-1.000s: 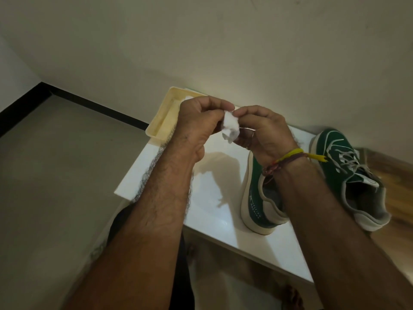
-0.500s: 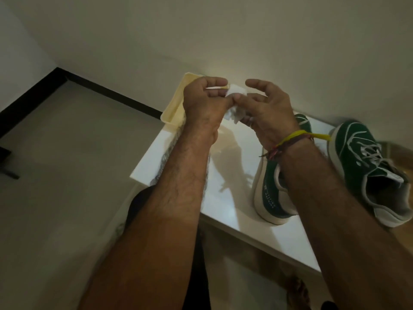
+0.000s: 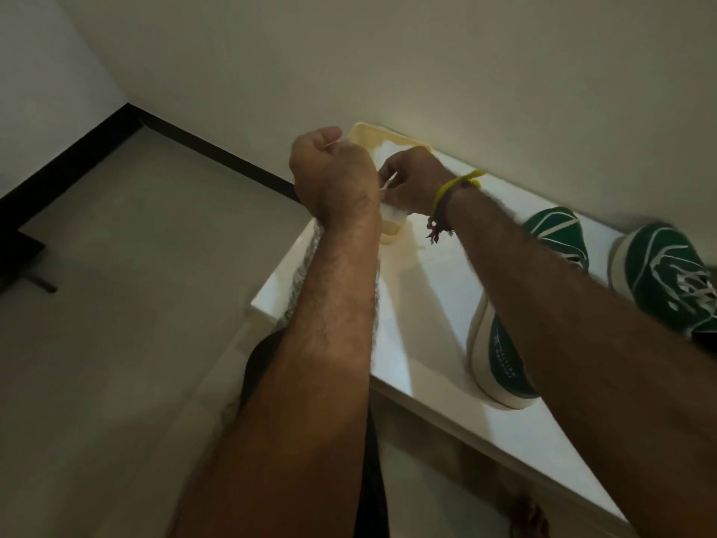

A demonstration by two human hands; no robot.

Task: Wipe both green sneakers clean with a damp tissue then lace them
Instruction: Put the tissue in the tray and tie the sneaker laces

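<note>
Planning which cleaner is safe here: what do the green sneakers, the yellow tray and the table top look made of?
Near sneaker: matte green upper, probably suede or canvas, with a smooth off-white sole, likely rubber. Far sneaker looks the same, with white fabric laces. Tray: pale yellow with a moulded rim, likely plastic. Table: glossy white, perhaps laminate.

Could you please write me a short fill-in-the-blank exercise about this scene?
1. Both hands hold a white ___ above the yellow tray.
2. The two sneakers on the white table are ___ in colour.
3. The band on the right hand's wrist is ___.

Missing words: tissue; green; yellow
</note>
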